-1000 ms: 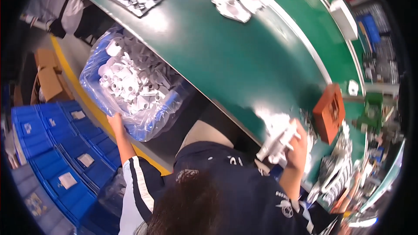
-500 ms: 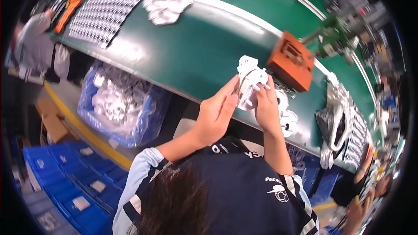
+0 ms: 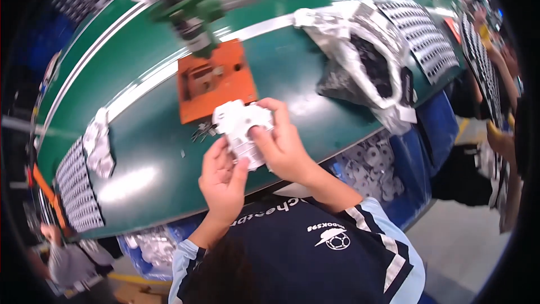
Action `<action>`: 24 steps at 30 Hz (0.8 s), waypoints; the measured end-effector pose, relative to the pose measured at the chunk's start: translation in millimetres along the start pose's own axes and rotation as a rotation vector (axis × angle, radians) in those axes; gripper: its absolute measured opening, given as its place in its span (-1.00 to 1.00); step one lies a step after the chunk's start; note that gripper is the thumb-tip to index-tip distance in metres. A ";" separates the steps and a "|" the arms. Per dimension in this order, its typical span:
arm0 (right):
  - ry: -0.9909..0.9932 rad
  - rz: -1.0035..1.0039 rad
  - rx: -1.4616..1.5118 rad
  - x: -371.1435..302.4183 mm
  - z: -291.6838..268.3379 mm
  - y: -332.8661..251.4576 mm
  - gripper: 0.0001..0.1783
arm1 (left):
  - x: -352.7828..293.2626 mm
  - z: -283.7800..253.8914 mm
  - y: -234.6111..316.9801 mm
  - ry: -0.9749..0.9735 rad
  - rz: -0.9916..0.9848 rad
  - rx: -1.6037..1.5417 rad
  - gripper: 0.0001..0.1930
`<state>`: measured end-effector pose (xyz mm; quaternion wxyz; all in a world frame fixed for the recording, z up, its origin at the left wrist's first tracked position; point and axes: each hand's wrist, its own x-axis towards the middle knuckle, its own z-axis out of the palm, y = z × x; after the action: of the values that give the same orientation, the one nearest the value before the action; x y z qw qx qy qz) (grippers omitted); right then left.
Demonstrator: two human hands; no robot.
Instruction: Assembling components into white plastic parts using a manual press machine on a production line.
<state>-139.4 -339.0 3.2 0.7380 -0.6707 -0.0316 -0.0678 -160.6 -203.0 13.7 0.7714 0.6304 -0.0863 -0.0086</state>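
A white moulded plastic part (image 3: 243,129) with rounded lobes is held up between my two hands above the green table. It may be more than one piece; the fingers cover some of it. My left hand (image 3: 224,183) is closed on its lower left edge, thumb against the bottom. On the other side my right hand (image 3: 286,145) grips it, thumb pressed on its face and fingers behind its upper right. Just beyond lies an orange fixture block (image 3: 239,81) with a recessed centre, under a green press (image 3: 194,25). Small metal pins (image 3: 201,133) lie beside the block.
An opened clear bag with dark contents (image 3: 368,62) sits right of the block, near a sheet of rowed parts (image 3: 422,39). Crumpled white plastic (image 3: 98,146) and another such sheet (image 3: 79,191) are left. Below the edge stand blue-lined bins of white parts (image 3: 374,166). Other people work at both ends.
My view has swung to the right, so the orange block and press now appear farther left. The white part stays in both hands but is turned, and the right hand now shows its thumb on the face.
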 end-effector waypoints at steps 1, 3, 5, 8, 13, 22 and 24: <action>-0.003 -0.016 -0.069 1.6 -6.2 -4.6 -0.45 | 7.5 2.1 -2.5 0.012 -0.022 0.068 -0.60; -0.044 -0.079 -0.031 1.0 -14.5 -1.0 -0.38 | 20.2 -0.3 -8.8 -0.053 -0.033 0.017 -0.66; -0.154 -0.044 0.022 0.1 -26.2 -12.7 -0.32 | 29.3 -1.7 -0.3 -0.056 -0.069 0.115 -0.75; -0.106 -0.017 0.078 -14.4 -52.8 -20.4 -0.33 | 40.6 -29.6 -2.6 -0.117 0.022 0.152 -0.82; -0.086 -0.165 0.269 -57.0 -112.3 -69.4 -0.77 | 60.8 -69.3 -3.9 -0.093 0.203 0.332 -0.89; -0.795 -0.680 0.335 -69.7 -41.2 -217.9 -0.82 | 25.3 -91.4 34.7 -0.172 0.160 0.348 -0.86; -0.873 -0.639 0.308 -71.5 -15.5 -227.6 -0.82 | 22.5 -107.2 45.0 -0.208 0.165 0.395 -0.85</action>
<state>-243.3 -371.0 216.2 0.6886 -0.4780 -0.5453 0.0014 -127.3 -92.4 39.8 0.6181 0.7557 -0.2163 0.0066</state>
